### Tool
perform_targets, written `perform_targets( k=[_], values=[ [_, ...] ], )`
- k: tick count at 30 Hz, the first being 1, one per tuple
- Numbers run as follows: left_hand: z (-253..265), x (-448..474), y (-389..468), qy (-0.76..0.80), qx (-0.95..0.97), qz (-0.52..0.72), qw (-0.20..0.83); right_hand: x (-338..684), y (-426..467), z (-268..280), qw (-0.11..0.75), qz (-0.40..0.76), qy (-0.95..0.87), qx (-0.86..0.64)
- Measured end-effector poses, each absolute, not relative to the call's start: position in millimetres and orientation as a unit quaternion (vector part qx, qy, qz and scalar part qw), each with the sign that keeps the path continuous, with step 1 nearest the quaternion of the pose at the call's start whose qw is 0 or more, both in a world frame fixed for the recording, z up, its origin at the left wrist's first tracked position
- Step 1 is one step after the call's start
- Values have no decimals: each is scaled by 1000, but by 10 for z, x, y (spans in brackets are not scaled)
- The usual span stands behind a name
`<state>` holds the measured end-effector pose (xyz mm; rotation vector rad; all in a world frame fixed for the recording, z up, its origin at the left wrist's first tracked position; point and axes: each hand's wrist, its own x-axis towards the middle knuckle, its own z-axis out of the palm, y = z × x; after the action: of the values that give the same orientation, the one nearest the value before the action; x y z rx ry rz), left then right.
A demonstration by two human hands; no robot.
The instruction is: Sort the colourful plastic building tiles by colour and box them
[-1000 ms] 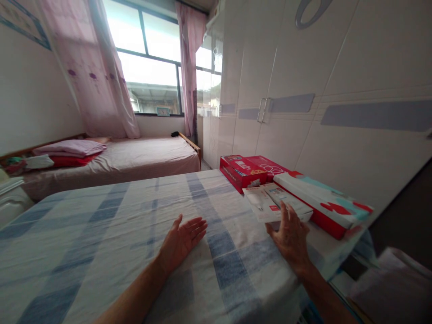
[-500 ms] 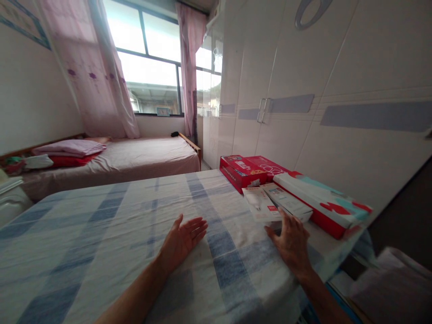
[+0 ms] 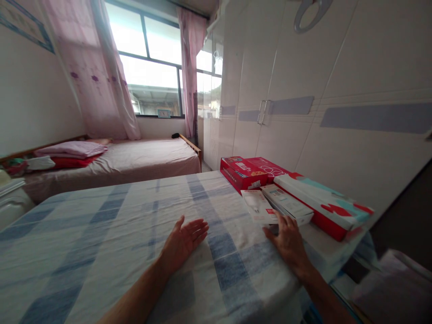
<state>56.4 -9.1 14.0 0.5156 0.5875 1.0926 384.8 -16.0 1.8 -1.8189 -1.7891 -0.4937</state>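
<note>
Five boxes crowd the right edge of the table (image 3: pixel 135 225) in front of you, and you can count them by kind: two red, one long, two white. The bulb box (image 3: pixel 254 202), white with one bulb printed on it, lies at the left of this group, inward from the table's right edge. Just right of it is the second white box (image 3: pixel 286 202), and beyond that the long box (image 3: pixel 313 193) runs beside the right edge, walling off that side. Toward the far right corner, the plain red box (image 3: pixel 243 168) stands just past the bulb box, with the flower-marked red box (image 3: pixel 266 166) behind it. Whatever these containers hold is hidden from you.

Your right hand (image 3: pixel 285 234) is at the near end of the bulb box, fingertips over its near right corner and thumb spread apart from them; you cannot tell whether they grip it or only touch. Your left hand (image 3: pixel 187 234) is well apart from the boxes, over the cloth toward the table's near edge, fingers released and straight, thumb up.

Past the table's far edge is one bed (image 3: pixel 148 153), with pink bedding (image 3: pixel 67 148) folded at its left. Two pink curtains (image 3: pixel 91 90) flank one window (image 3: pixel 158 67), and a white wardrobe (image 3: pixel 303 58) stands beyond the right edge.
</note>
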Motion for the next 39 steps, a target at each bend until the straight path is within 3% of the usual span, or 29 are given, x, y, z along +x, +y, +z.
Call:
perform_targets(
  k=[7,17,21,25,30,36,39],
  values=[
    [176,593,-114,275,244,498,785,3320,-451,63,337,-105,-703,-617],
    [241,737,-183,238,331,511,757,2689,-763,239,302,-44,-776,-553],
    [259,770,-208,244,371,512,735,2899,-596,364,339,3,-745,-575],
    [209,794,-210,239,415,515,711,3000,-287,374,349,124,-688,-624],
    [127,776,-218,289,425,525,679,2818,-196,398,345,350,-679,-546],
    [234,814,-332,304,469,545,625,2489,-269,523,428,457,-587,-513],
    [264,831,-361,345,457,584,575,2367,-233,574,427,520,-567,-476]
  ],
)
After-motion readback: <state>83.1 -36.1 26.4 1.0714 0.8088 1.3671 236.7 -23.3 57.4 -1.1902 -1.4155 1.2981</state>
